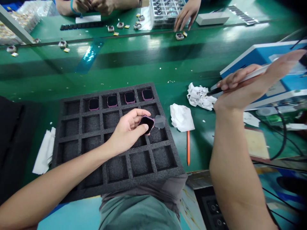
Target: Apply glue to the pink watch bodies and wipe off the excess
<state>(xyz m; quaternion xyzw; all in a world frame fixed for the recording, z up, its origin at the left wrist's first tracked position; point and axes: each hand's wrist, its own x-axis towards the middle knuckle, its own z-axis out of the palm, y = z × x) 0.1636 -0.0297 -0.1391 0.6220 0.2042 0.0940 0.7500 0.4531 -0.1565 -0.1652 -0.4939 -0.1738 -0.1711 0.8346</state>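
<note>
My left hand [133, 126] grips a smartwatch body [147, 124] with a dark screen and purple frame, above the black foam tray [103, 143]. A clear film tab [160, 121] sticks out from the watch's right side. Several similar watch bodies, such as this purple-framed one [129, 97], lie in the tray's far row. My right hand [244, 83], raised at the right, is closed around a pale pen-like tool [254, 73]. Its black tip points left, close to a crumpled, dark-spotted white tissue [201, 96]; whether they touch I cannot tell.
A white cloth [182, 117] and an orange stick [188, 148] lie right of the tray. Behind my right hand stands a blue and white machine [254, 60] with cables. Across the green bench [134, 64], other people's hands work among small watch parts and a clear compartment tray [165, 16].
</note>
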